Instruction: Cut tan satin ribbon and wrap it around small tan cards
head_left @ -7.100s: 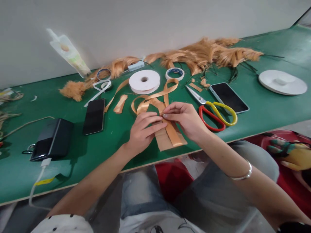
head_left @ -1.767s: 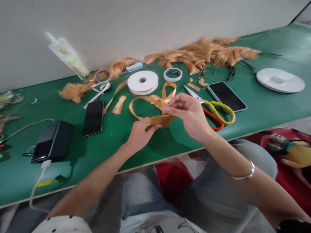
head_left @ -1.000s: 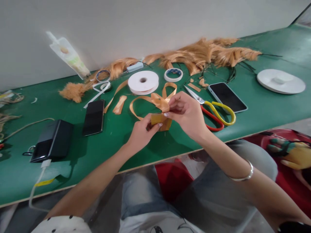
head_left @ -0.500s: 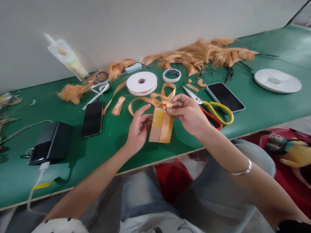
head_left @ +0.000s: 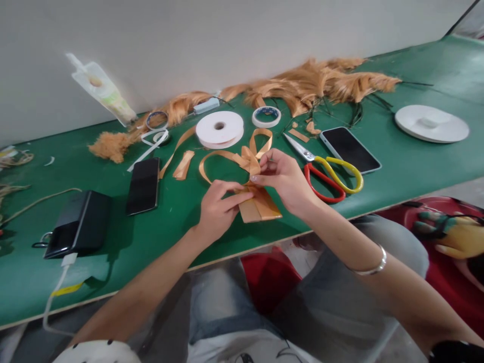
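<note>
A small cardboard piece point(head_left: 260, 205), partly covered with shiny yellow tape, lies tilted low over the table under both my hands. Orange satin ribbon point(head_left: 249, 160) is wrapped along it and looped into a bow at its far end. My left hand point(head_left: 219, 209) grips the card's left side, thumb and fingers pressed on it. With thumb and forefinger my right hand point(head_left: 283, 179) pinches the ribbon by the bow. A ribbon tail curves left toward the white ribbon spool point(head_left: 220, 129).
Scissors point(head_left: 325, 171) with red and yellow handles lie right of my hands, near a phone point(head_left: 351, 150). Another phone point(head_left: 143, 185) and a black power bank point(head_left: 79, 222) are at left. Behind are a tape roll point(head_left: 266, 117) and orange fibre bundles point(head_left: 302, 85); a white disc point(head_left: 431, 124) sits far right.
The card has tipped down flatter, its near end swinging right. My left hand has moved from beside it onto its surface. My right hand stays at the bow, slightly lower.
</note>
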### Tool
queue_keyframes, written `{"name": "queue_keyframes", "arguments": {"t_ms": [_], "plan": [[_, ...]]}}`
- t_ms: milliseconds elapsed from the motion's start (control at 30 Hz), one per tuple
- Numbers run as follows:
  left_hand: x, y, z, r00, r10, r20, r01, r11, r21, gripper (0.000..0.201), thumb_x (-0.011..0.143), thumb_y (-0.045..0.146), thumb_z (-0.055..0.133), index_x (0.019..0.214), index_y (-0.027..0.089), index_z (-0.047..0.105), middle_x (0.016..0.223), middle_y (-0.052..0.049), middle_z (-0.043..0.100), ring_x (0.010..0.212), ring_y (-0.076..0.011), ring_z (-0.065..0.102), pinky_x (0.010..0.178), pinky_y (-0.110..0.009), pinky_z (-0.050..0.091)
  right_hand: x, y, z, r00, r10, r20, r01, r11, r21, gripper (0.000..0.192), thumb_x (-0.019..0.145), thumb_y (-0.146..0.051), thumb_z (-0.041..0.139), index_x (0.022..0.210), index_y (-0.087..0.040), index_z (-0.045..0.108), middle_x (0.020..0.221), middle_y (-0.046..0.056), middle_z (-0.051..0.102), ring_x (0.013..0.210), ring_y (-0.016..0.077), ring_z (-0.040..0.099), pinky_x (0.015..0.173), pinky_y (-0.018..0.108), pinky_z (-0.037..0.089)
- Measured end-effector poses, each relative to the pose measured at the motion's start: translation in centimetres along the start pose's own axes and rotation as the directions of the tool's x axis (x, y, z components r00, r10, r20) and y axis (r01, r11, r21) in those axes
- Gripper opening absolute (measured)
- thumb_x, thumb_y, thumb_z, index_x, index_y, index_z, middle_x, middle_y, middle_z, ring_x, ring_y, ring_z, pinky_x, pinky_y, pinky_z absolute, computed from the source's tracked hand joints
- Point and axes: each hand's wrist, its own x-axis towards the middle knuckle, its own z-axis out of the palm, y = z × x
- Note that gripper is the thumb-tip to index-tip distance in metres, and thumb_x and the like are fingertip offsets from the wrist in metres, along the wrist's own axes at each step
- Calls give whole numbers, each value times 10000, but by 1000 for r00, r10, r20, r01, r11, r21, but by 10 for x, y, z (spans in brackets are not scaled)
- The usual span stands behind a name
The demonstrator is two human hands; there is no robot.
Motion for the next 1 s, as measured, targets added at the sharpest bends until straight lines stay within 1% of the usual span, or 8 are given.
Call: {"name": "queue_keyframes", "arguments": {"t_ms": [100,200,267,433,567,767,867,1000], "plan": [[1,-1,1,999,-45,18,45,999,13,215,883,165,528,832,221,729,770,-35,680,704,-128,554,631,-278,473,-2,-5,0,999,-29,36,30,999,-28,349,545,-149,776,704,-189,467,592,-82,542,593,74,540,594,230,427],[2,-3,2,990,-124,60,123,992,22,178,873,222,560,805,213,725,740,-35,690,702,-140,567,635,-288,471,-4,-10,0,997,-42,64,45,998,-40,348,565,-175,776,707,-198,459,591,-79,547,593,84,556,577,233,442],[1,-4,3,982,-178,62,178,984,19,146,852,249,597,778,213,718,720,-26,690,689,-141,568,623,-280,467,-5,-11,0,996,-44,78,47,998,-36,340,572,-168,767,706,-202,456,596,-79,547,589,86,565,564,230,452],[1,-7,3,955,-286,74,288,957,-20,97,815,237,644,737,210,695,699,2,682,666,-134,563,616,-258,456,-6,-12,0,989,-66,130,72,997,-40,302,616,-144,726,727,-213,453,625,-63,602,611,103,598,602,250,484],[3,-6,3,924,-362,120,367,930,-21,132,819,246,631,700,204,672,687,7,665,660,-135,548,600,-254,438,-6,-12,-1,986,-97,137,111,989,-98,262,659,-171,701,748,-220,459,619,-59,606,589,110,584,572,254,460],[3,-6,4,905,-406,127,417,906,-77,239,818,301,620,610,184,604,603,15,587,604,-125,484,569,-251,392,-7,-15,-2,978,-146,150,171,970,-173,241,681,-190,692,763,-222,468,646,-55,608,612,113,595,594,256,471],[3,-7,4,899,-420,120,434,893,-123,240,814,329,620,622,184,614,557,27,527,566,-115,445,541,-245,360,-9,-16,-1,971,-166,173,198,962,-190,245,686,-178,686,778,-228,465,690,-46,619,701,131,639,659,270,508],[5,-6,4,871,-469,147,487,864,-128,317,809,370,615,563,176,565,522,32,459,536,-104,426,514,-237,339,-12,-14,2,954,-244,173,279,934,-224,231,695,-138,675,796,-231,489,751,-29,635,802,151,663,743,298,527]]}}
